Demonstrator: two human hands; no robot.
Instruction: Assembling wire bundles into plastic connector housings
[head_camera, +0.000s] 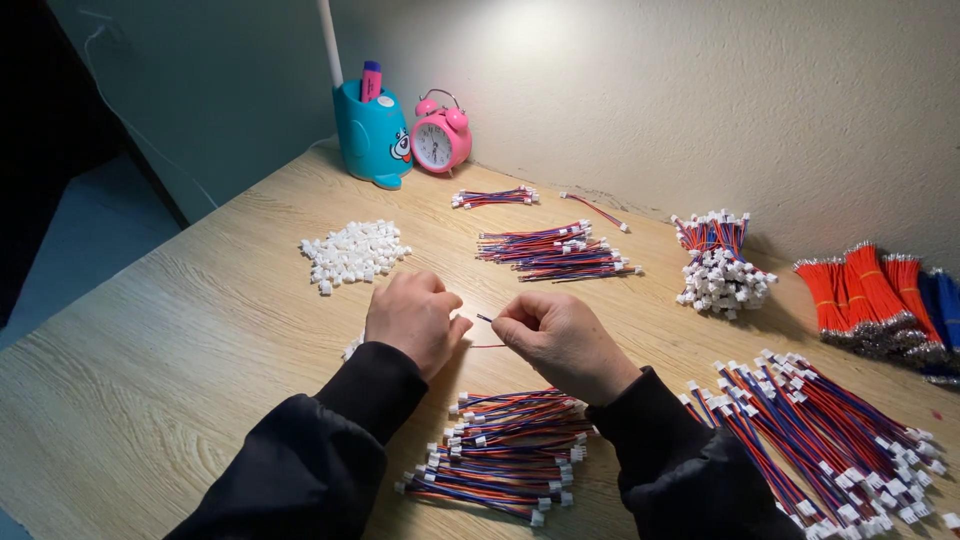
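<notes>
Pinching a thin wire (487, 319) between the fingertips, the right hand (558, 338) is seen just right of centre frame, fingers closed on it so a short dark end pokes out toward the left hand (413, 318). That left hand is curled shut just beside it, knuckles up; something small may be held inside, but it can't be told from this angle. A bit of red wire is visible on the table (180, 340) right under the gap between the two hands. Both arms are covered by black sleeves (330, 440) coming in from the bottom edge.

Lots of stuff is spread around. A pile of white plugs (353, 252) is sat upper left of the hands, well apart from them. A bundle of red-and-blue leads (505, 452) with white ends is laid right below the hands, between the sleeves. A bigger heap (825, 435) is fanned out at lower right. More finished leads (555, 252) are stacked above centre, with a small bunch (494, 197) further up. An upright bunch (718, 262) is stood right of that, and red wire bundles (865, 295) are parked at the far right edge. A teal pen holder (371, 135) and a pink clock (440, 135) are tucked against the wall at the top.
</notes>
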